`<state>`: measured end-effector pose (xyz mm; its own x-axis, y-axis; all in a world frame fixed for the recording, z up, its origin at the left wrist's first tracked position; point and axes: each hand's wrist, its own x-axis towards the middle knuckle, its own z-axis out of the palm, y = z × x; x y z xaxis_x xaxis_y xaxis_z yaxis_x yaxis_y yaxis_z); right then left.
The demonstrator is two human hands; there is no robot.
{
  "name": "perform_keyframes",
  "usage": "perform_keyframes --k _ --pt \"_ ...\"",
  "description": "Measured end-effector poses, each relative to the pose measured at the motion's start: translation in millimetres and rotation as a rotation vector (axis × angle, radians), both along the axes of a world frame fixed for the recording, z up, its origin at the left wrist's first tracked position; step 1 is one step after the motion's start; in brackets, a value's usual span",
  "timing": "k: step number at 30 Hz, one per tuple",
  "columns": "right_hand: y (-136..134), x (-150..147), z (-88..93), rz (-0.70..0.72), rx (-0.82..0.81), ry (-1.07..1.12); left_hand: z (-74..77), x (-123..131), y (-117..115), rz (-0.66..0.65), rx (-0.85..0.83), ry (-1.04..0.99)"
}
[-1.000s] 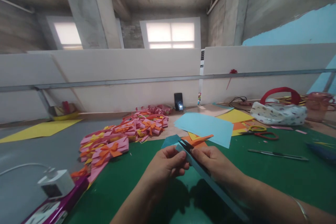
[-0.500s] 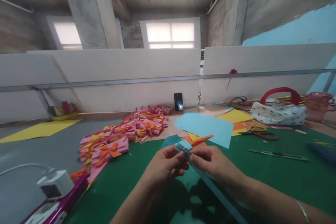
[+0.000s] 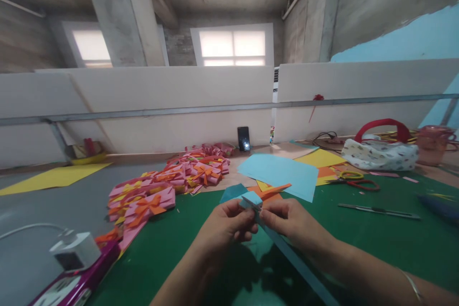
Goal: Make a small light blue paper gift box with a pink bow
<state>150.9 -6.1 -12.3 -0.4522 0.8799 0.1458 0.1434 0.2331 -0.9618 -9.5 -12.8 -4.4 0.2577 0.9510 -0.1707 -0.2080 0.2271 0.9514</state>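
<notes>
Light blue folded paper [image 3: 253, 197] is pinched at the middle of the view, in front of me. My left hand [image 3: 231, 222] holds it from the left between thumb and fingers. From the right, my right hand [image 3: 294, 222] has its thumb and forefinger closed on the same paper. A long light blue paper strip [image 3: 299, 264] runs down from between the hands towards the lower right. A thin dark line crosses the folded part; I cannot tell whether it is a tool or a crease. Just behind lie an orange paper piece [image 3: 274, 192] and a teal paper piece [image 3: 232, 192].
Pink and orange folded paper pieces [image 3: 165, 186] are heaped at left. Light blue sheets [image 3: 281, 174], scissors [image 3: 358, 181] and a slim metal tool [image 3: 380, 211] lie to the right. A phone [image 3: 244, 138] leans on the back board; a power strip [image 3: 86, 277] sits front left.
The folded end of the blue paper has shifted and tilted very slightly between my fingers. Both hands keep their hold in nearly the same place.
</notes>
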Motion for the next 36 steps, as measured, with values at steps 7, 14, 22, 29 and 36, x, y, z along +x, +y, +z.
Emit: perform_keyframes --k 7,14,22,29,36 --pt "8 1 -5.8 -0.129 -0.152 0.185 0.0 1 -1 0.042 0.021 -0.033" --pt "8 9 9.2 -0.214 0.020 0.243 10.6 -4 -1 0.203 0.010 -0.224" --pt "8 8 5.4 -0.064 -0.118 0.256 4.7 -4 4 0.237 -0.107 -0.318" --pt "7 5 -5.7 0.223 -0.353 0.280 -1.2 -3 1 0.016 -0.011 -0.130" --pt "3 6 -9.5 0.418 -0.441 0.220 -13.3 -1 8 -0.176 0.117 0.031"
